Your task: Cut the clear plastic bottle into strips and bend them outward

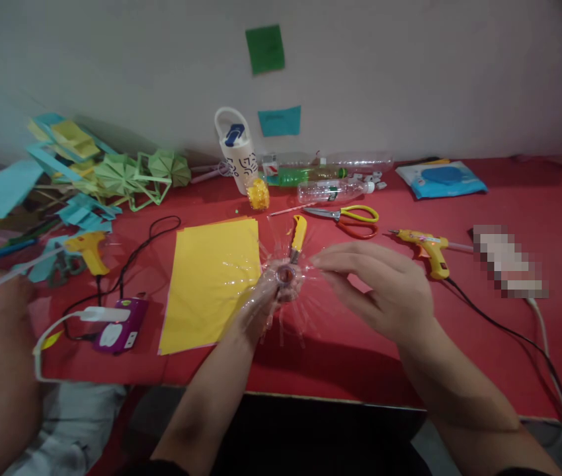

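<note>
A clear plastic bottle top [285, 276] has its wall cut into many thin strips that splay outward like a star. My left hand [267, 291] is closed round it from below, with the bottle's round neck facing up at me. To its right, my right hand [380, 284] has thumb and fingertips drawn together at the tips of the strips, seemingly pinching one; the clear plastic is hard to make out there. Just beyond the bottle top lies a yellow-handled utility knife [299, 235]. Yellow paper sheets [206, 277] are stacked beneath and left of the strips.
Scissors [355, 217], plastic bottles [333, 192], a white tumbler [239, 162] and a wipes pack [442, 178] line the back. Corded glue guns [427, 250] lie on both sides. A purple power adapter [121, 325] and another person's arm [0, 344] are at left, near paper shapes [117, 173].
</note>
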`<state>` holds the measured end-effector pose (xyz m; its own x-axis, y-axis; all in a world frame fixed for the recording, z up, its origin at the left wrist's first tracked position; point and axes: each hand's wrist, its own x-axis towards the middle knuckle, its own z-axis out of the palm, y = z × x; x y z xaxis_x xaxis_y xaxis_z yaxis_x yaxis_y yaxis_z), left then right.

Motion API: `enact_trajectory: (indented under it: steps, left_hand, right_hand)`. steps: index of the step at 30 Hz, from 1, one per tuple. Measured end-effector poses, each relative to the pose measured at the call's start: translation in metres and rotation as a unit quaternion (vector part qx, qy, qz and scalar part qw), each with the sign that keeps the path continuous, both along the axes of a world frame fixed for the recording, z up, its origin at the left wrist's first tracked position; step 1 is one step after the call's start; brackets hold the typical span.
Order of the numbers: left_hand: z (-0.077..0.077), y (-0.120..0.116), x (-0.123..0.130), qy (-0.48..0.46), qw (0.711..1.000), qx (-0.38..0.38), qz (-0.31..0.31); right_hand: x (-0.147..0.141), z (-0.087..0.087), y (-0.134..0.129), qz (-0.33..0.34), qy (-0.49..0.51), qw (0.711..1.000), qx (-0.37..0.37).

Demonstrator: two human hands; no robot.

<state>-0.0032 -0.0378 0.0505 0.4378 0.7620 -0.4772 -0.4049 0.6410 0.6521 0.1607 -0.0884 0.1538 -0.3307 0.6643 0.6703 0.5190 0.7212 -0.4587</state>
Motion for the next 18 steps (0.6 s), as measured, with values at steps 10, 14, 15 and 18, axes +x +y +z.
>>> enact_trajectory:
  steps: [10,14,15,18]
  left_hand:
    - [-0.001,0.005,0.001,-0.006,0.998,0.052,-0.020]
    - [-0.007,0.007,0.000,-0.009,0.998,0.061,-0.005]
    - [-0.008,0.008,0.000,-0.006,0.998,0.060,0.006]
    - [-0.009,0.009,0.001,0.001,0.998,0.058,0.039]
  right_hand:
    - [0.006,0.001,0.005,-0.009,-0.035,0.998,0.043]
    - [0.007,0.000,0.007,-0.015,-0.043,0.998,0.041]
    - [0.007,0.000,0.007,-0.014,-0.046,0.998,0.042]
    - [0.007,0.002,0.006,-0.014,-0.056,0.997,0.042]
